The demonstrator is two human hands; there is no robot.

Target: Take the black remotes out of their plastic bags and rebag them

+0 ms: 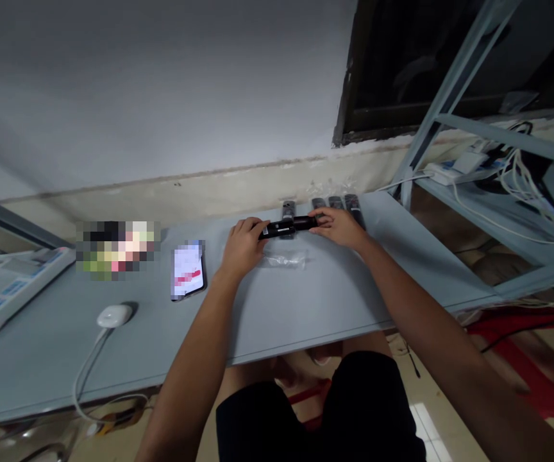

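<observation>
A slim black remote control is held level above the table between both hands. My left hand is closed on its left end, where a small white label shows. My right hand pinches the right end with thumb and fingers. Partway along, the black surface changes at a seam; whether it is two pieces I cannot tell. Just below lies a clear plastic sleeve, flat on the table. Behind the held remote, another dark remote lies lengthwise, partly covered by it. Several more remotes lie behind my right hand, near clear plastic.
A lit phone lies left of my left arm. Further left are a white rounded device with a cable, a blurred patch and a power strip. Metal shelving with tangled cables stands at right. The wall borders the table.
</observation>
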